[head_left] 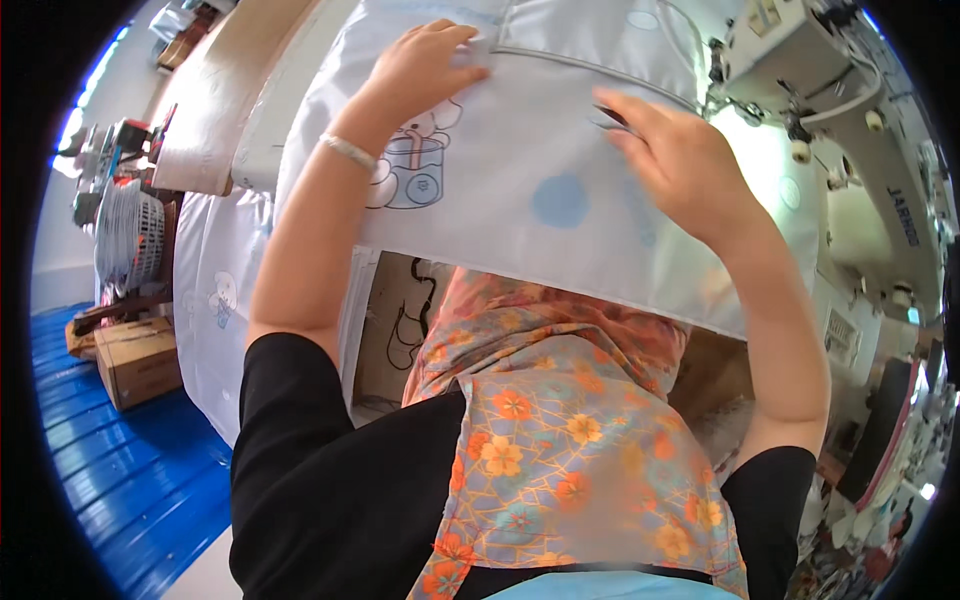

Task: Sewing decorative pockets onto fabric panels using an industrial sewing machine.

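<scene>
A large white sheet of fabric with pale blue dots and a printed cartoon animal in a cup lies across the work table and hangs over its near edge above my lap. My left hand rests on its upper left part, fingers loosely bent and thumb held apart, with nothing seen in the grip. At the right, my right hand is closed around small metal thread snips. Their two points stick out apart toward the left, just over the fabric. The handles are hidden in my palm. A grey-piped seam runs between and beyond the hands.
A lit sewing machine stands close at the right of my right hand. More white fabric hangs at the left, below a wooden board. A cardboard box sits on the blue floor. Cluttered items fill the lower right.
</scene>
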